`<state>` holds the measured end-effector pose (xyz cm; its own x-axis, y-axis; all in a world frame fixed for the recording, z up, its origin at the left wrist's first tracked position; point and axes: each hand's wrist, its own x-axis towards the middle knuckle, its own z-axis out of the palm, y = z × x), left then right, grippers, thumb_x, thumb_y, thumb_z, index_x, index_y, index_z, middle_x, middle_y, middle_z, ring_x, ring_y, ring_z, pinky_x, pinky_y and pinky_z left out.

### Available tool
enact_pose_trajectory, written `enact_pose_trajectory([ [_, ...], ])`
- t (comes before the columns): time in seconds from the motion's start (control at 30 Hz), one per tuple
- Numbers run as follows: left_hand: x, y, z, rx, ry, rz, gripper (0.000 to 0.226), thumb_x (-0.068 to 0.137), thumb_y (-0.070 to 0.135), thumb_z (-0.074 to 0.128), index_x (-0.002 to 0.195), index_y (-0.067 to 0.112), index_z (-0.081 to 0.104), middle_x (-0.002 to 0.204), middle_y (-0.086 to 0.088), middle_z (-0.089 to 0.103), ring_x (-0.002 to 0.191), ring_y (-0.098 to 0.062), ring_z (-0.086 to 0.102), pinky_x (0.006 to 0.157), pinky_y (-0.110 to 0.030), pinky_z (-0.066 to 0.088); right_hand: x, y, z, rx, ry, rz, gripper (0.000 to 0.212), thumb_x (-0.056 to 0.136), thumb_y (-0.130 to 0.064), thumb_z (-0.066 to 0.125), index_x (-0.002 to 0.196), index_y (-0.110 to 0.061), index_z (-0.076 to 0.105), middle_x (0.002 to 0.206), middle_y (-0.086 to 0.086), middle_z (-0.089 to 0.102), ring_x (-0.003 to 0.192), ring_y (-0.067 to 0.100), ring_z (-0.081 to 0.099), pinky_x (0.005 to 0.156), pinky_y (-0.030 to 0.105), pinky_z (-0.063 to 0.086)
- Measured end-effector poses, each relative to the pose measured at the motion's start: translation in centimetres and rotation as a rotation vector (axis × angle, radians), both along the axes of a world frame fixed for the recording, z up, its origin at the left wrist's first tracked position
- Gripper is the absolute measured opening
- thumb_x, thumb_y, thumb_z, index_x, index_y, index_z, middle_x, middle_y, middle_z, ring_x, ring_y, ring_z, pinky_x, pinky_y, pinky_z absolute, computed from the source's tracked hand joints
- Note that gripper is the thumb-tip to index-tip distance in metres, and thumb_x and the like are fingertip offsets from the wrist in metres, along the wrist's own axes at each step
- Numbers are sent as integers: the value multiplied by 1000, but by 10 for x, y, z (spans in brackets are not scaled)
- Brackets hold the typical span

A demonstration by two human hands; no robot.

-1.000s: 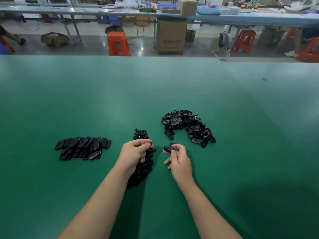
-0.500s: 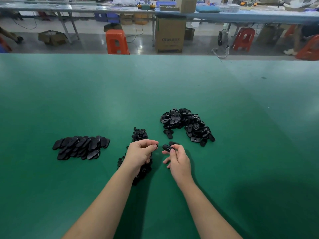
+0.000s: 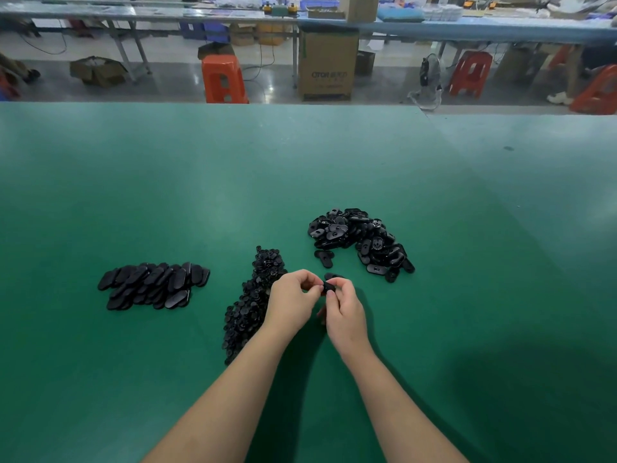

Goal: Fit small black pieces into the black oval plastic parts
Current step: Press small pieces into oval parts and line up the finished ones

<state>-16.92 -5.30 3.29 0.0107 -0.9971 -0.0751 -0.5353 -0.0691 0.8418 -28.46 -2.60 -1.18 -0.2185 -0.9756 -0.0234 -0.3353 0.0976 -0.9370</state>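
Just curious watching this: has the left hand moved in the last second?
Yes. The left hand has come off the strip of small pieces, rightward to meet the right hand.

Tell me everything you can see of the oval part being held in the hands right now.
The oval part is a small black piece, apparently plastic, mostly hidden by fingers. It is held above the green table, in front of the loose pile of similar parts. The right hand pinches it from the right; the left hand meets it from the left with curled fingertips. Whether a small piece is already fitted cannot be seen.

Factory assy floor: long green workbench point(image 3: 233, 168), cardboard boxes point(image 3: 329, 65), plastic stools point(image 3: 224, 80), more benches point(image 3: 467, 26) behind.
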Motion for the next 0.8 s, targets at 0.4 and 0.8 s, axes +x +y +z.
enact_pose_trajectory([
  [0.4, -1, -1, 6, -9, -47, 14, 16, 87, 20, 74, 81, 30, 65, 77, 8, 68, 71, -8, 61, 57, -10, 40, 0, 1, 2, 13, -41, 13, 18, 105, -16, 44, 108, -31, 54, 95, -1, 70, 78, 23, 66, 77, 50, 55],
  [0.8, 7, -2, 7, 103, 178, -24, 5, 85, 14, 78, 84, 19, 78, 64, 1, 70, 44, -11, 52, 47, -21, 44, -2, 1, 1, -29, -81, 32, 20, 105, -21, 47, 99, -40, 52, 78, -6, 61, 67, 17, 55, 67, 45, 50],
])
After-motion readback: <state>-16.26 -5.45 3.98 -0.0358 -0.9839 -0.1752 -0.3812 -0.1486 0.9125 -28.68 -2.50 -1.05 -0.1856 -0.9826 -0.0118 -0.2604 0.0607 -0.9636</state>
